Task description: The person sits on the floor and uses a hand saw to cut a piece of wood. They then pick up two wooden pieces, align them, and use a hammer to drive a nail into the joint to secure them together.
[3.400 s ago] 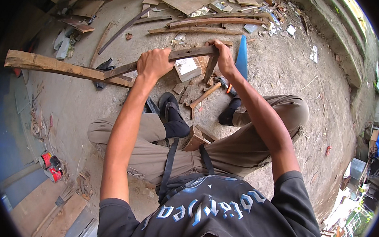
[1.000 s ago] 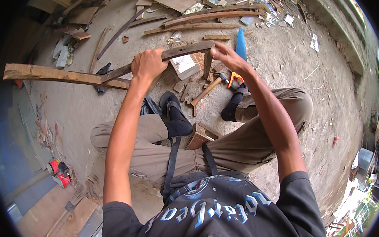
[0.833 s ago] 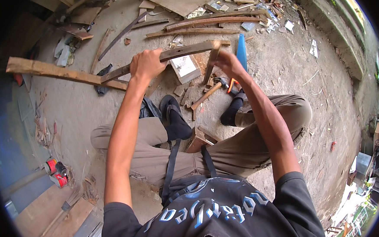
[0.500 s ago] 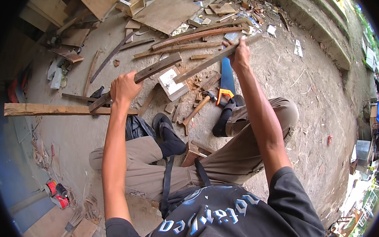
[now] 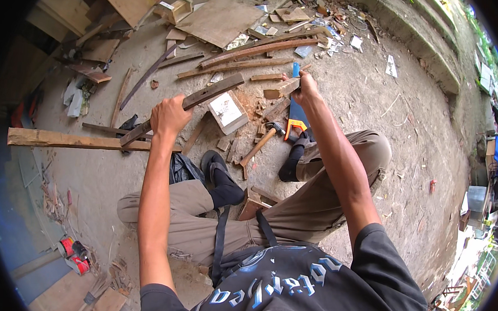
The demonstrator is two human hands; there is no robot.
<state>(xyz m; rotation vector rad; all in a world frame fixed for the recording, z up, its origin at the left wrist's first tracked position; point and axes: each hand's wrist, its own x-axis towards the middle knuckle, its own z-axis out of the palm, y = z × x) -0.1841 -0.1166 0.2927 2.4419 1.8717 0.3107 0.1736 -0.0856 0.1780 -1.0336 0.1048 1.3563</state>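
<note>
My left hand [image 5: 170,116] is closed round a dark wooden strip [image 5: 214,90], which slants up to the right. In my right hand [image 5: 306,89] is a lighter wooden strip [image 5: 280,90], seen strongly foreshortened with its cut end showing. The two strips are apart. Below my right hand, a handsaw [image 5: 298,114] with a blue blade and orange-and-black handle lies on the ground, partly covered by the hand. Between my feet lies a hammer [image 5: 258,148] with a wooden handle. Left of it stands a wooden block with a white top [image 5: 226,109].
A long wooden beam [image 5: 79,140] extends left beyond my left hand, beside a black plastic bag [image 5: 185,169]. Several long wood strips [image 5: 237,66] and a plywood sheet [image 5: 220,21] lie ahead. A concrete step [image 5: 421,49] borders the far right.
The strip in my right hand has turned from lengthwise to nearly end-on, and that hand has come lower and slightly left. My left hand has shifted slightly right with its strip.
</note>
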